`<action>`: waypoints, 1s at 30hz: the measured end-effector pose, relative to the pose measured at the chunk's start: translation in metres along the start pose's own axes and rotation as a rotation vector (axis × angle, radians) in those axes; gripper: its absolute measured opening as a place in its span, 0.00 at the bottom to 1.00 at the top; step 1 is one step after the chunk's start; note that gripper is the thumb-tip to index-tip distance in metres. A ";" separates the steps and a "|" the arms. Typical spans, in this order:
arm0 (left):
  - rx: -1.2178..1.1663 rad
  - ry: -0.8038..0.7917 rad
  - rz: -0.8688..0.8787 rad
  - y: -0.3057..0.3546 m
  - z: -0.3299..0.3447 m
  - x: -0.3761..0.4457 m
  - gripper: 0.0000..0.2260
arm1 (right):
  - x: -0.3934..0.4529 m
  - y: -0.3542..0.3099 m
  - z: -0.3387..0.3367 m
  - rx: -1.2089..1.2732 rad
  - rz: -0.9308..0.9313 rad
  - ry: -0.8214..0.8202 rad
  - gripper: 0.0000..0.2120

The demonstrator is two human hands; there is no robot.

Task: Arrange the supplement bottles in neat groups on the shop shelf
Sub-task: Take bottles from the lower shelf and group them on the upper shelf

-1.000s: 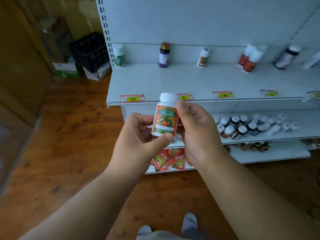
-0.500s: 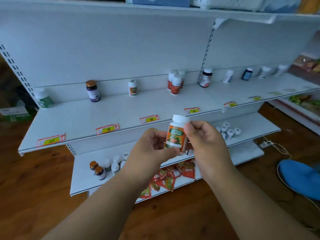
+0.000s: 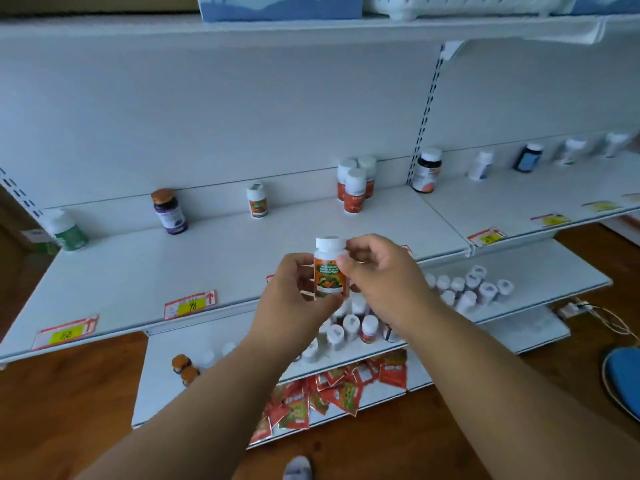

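— What couldn't you make out?
— The held bottle [image 3: 329, 268]: its label print was too small to read, and the right hand [image 3: 375, 271] covered its right side. The forearms hid part of the bottle cluster [image 3: 349, 327] on the lower shelf.
— Anything else?
— The far-right bottles [image 3: 575, 150] were blurred. The blue box [image 3: 280, 6] up top and the blue object [image 3: 623, 375] on the floor were cut by the frame edges.

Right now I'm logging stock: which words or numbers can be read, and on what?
"98": price tag on the shelf edge.
Held bottle label: text too blurred.
Other price tags, e.g.: numbers unreadable.
Shelved bottles, e.g. purple bottle: labels too small.
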State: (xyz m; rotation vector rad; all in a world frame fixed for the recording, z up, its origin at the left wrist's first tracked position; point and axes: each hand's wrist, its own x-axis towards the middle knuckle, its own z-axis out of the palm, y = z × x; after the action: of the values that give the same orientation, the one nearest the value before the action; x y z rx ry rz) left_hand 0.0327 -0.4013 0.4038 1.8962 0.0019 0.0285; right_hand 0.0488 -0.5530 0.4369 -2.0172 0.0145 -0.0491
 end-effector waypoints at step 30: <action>0.293 0.325 -0.321 -0.090 -0.035 0.267 0.10 | 0.315 0.066 0.149 -0.325 -0.237 -0.107 0.16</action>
State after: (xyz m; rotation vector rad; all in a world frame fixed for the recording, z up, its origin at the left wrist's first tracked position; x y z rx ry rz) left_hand 0.2999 -0.3351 0.3352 2.1424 0.5567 0.1229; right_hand 0.3703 -0.4577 0.3224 -2.3352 -0.3024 -0.0948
